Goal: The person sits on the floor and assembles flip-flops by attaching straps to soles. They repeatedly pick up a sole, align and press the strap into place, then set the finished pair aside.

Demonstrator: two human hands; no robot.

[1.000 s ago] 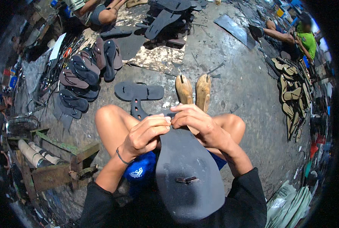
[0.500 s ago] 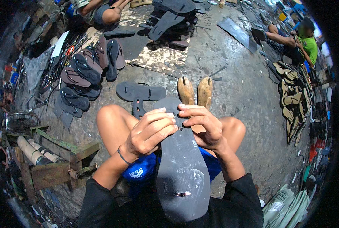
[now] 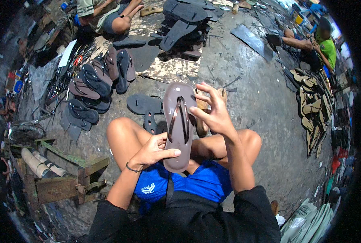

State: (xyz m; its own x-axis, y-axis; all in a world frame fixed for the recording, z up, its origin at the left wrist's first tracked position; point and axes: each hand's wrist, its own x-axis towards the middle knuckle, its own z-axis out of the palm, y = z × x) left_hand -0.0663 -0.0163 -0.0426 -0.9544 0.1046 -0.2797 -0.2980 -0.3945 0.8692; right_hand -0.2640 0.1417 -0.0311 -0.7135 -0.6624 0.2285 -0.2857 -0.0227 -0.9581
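Well left of the brown thong flip-flop (image 3: 178, 125) there's a heap of strapped flip-flops (image 3: 96, 80) that look done to me, while just past its left edge a black sole (image 3: 142, 104) seems to be still lacking a strap. The left hand (image 3: 153, 152) pinches the brown one by the heel, thumb on top, and its glossy dark strap (image 3: 172, 125) looks seated, so I'd call that part done, underside hidden though. At its right edge the right hand (image 3: 217, 115) has fingers spread, can't tell if touching, and tan footwear (image 3: 312, 104) lies way off right of it.
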